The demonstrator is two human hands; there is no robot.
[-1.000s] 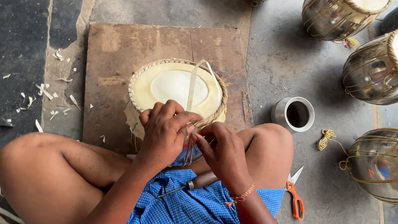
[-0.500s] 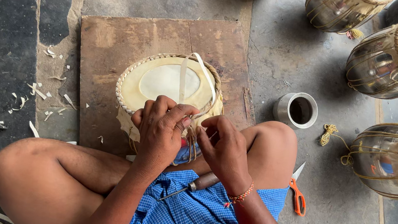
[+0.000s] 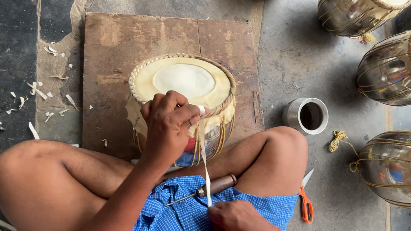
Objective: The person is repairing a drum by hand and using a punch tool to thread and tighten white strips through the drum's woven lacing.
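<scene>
Head view: nearest, the right hand (image 3: 239, 224) clenches the low end of a pale strap (image 3: 204, 160) over the blue cloth (image 3: 187, 218). The strap's long axis runs straight from that fist up to the drum (image 3: 183, 84), taut. An awl (image 3: 202, 188) lies on the lap just under it. The left hand (image 3: 167, 126) is nearer the drum, gripping its near rim where the strap comes off. Right of the drum, a steel cup (image 3: 306, 115) holds something dark; what, I cannot tell.
</scene>
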